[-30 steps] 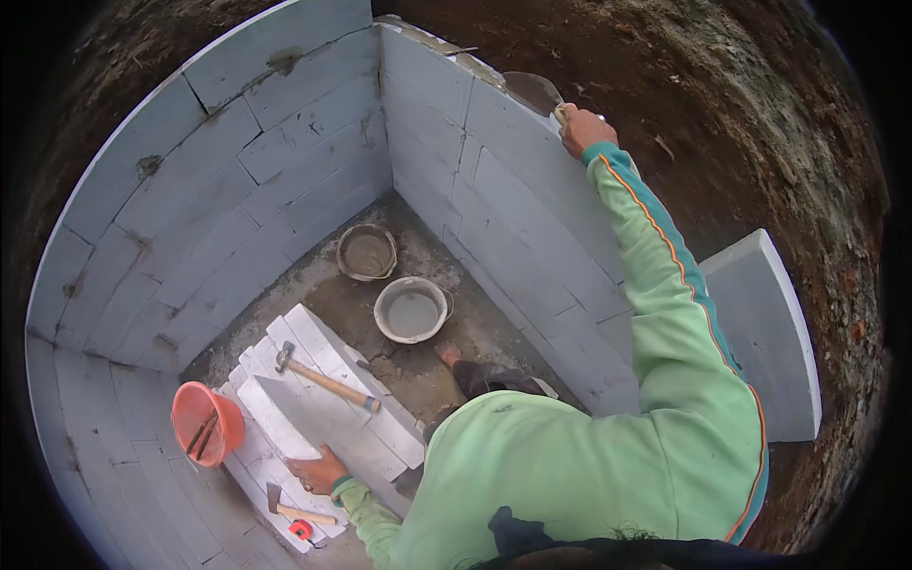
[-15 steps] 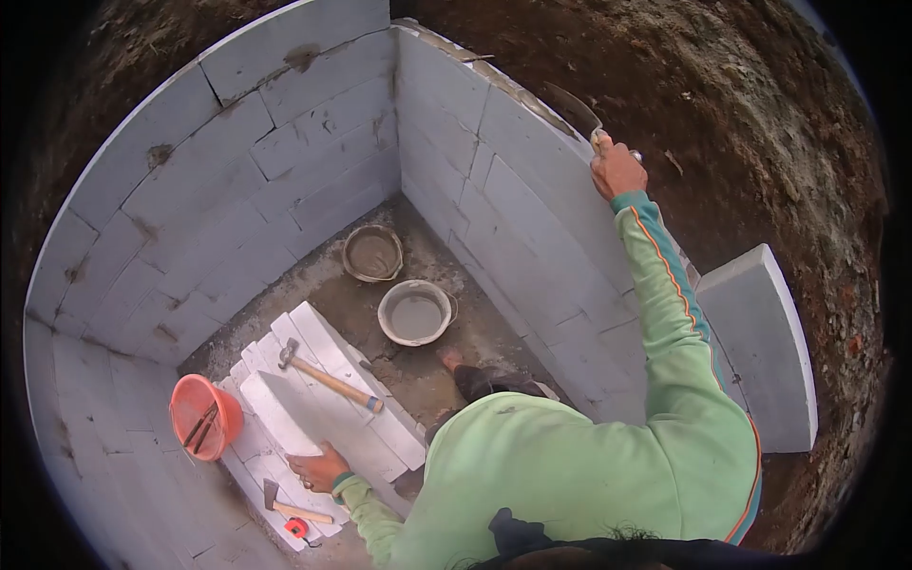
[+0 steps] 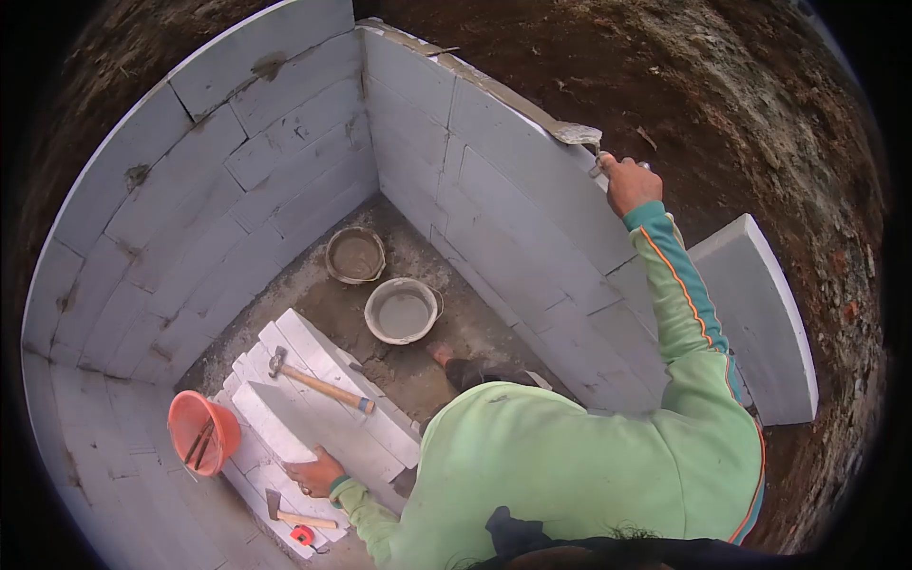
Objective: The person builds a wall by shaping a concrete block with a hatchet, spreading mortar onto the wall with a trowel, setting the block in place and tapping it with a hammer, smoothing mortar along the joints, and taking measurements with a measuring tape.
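My right hand (image 3: 632, 185) is closed around the handle of a trowel (image 3: 576, 134). The trowel's blade lies nearly flat over the top edge of the right-hand block wall (image 3: 527, 180), where a strip of grey mortar (image 3: 494, 90) runs along the blocks. Down at lower left, my left hand (image 3: 316, 472) grips the near end of a white block (image 3: 275, 423), which stands on edge on a stack of similar blocks (image 3: 366, 446). A hammer (image 3: 323, 383) with a wooden handle rests on the stack just beyond that block.
A hatchet (image 3: 299, 513) and a red tape measure (image 3: 302, 535) lie near my left hand. An orange bucket (image 3: 217, 432) holds tools with dark handles. Two buckets, one of mortar (image 3: 355, 255) and one of greyish liquid (image 3: 404, 312), stand on the floor. A large block (image 3: 755, 318) is at right.
The trowel blade has turned from tilted to nearly flat on the wall's top edge. My left hand stays on the block. The whole view has shifted slightly.
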A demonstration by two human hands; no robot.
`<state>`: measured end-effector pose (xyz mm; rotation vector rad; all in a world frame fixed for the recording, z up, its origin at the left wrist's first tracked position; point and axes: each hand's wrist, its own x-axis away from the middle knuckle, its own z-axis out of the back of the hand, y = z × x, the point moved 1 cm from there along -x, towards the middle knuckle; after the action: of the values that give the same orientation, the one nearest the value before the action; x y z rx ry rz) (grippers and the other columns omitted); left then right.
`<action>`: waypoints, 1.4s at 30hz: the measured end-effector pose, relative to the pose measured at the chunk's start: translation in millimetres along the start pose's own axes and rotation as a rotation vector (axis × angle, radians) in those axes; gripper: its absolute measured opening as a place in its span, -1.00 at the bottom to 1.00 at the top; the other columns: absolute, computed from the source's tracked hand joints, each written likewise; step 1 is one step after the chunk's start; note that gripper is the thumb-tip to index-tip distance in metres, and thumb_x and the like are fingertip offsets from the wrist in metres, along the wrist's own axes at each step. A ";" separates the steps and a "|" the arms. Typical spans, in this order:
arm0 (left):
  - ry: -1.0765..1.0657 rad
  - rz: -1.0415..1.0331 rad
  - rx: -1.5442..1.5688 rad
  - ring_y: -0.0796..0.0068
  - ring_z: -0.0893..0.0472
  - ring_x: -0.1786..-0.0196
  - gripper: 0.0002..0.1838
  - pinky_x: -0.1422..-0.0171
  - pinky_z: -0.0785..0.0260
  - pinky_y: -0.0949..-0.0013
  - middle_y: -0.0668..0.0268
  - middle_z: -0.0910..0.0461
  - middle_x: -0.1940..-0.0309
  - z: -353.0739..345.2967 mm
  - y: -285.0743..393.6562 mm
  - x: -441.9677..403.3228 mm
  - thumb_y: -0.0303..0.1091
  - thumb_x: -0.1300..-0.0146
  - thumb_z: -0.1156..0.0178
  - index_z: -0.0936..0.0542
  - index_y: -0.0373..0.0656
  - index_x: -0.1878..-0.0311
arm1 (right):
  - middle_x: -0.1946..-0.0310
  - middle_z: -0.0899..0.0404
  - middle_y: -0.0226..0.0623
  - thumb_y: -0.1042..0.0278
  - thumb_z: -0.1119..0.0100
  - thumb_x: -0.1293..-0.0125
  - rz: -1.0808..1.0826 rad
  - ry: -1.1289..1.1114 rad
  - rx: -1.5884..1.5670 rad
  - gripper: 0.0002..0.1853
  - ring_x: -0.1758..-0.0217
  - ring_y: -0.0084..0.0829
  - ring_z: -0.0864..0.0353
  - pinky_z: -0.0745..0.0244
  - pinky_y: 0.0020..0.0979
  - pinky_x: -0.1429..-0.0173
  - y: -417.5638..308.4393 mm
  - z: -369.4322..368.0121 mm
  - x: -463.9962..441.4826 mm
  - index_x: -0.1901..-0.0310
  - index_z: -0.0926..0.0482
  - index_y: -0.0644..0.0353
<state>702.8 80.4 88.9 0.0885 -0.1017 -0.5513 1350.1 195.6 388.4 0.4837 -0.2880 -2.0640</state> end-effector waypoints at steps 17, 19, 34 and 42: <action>0.032 -0.014 0.007 -0.01 -0.54 -0.31 0.00 -0.28 -0.40 -0.10 0.18 -0.43 -0.40 -7.9 -8.2 -3.4 0.12 -0.13 -0.46 -0.26 -0.13 -0.54 | 0.04 -0.62 -0.06 0.23 -0.21 -0.31 -0.143 0.233 -0.751 -0.44 -0.07 0.08 -0.66 -0.57 0.03 -0.12 32.0 -84.3 94.3 -0.37 -0.45 -0.13; 0.046 -0.028 -0.005 -0.01 -0.54 -0.31 0.01 -0.28 -0.40 -0.10 0.17 -0.43 -0.39 -11.0 -11.1 -3.7 0.12 -0.12 -0.46 -0.26 -0.13 -0.54 | -0.01 -0.63 -0.04 0.24 -0.24 -0.32 -0.173 0.009 -0.549 -0.36 -0.08 0.07 -0.65 -0.55 0.01 -0.16 29.8 -88.6 92.6 -0.45 -0.36 -0.15; 0.007 -0.038 -0.012 -0.03 -0.56 -0.29 0.00 -0.29 -0.41 -0.12 0.09 -0.42 -0.38 -7.6 -5.9 -6.4 0.16 -0.16 -0.39 -0.23 -0.17 -0.55 | -0.17 -0.57 0.17 0.26 -0.13 -0.46 -0.347 0.391 -0.889 -0.46 -0.21 0.20 -0.55 -0.44 -0.01 -0.29 10.6 -120.1 143.9 -0.40 -0.37 0.29; 0.021 -0.069 -0.041 -0.04 -0.55 -0.30 0.02 -0.30 -0.41 -0.10 0.10 -0.43 -0.37 -15.4 -14.0 -11.6 0.19 -0.15 -0.41 -0.23 -0.17 -0.55 | -0.15 -0.57 0.26 0.31 -0.15 -0.47 -0.369 0.181 -0.891 -0.38 -0.19 0.28 -0.56 -0.45 0.01 -0.29 -59.7 -171.8 191.1 -0.47 -0.22 0.26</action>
<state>687.6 75.4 71.2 0.0580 -0.0667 -0.6208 1293.6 60.2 169.2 0.1635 0.8595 -2.2195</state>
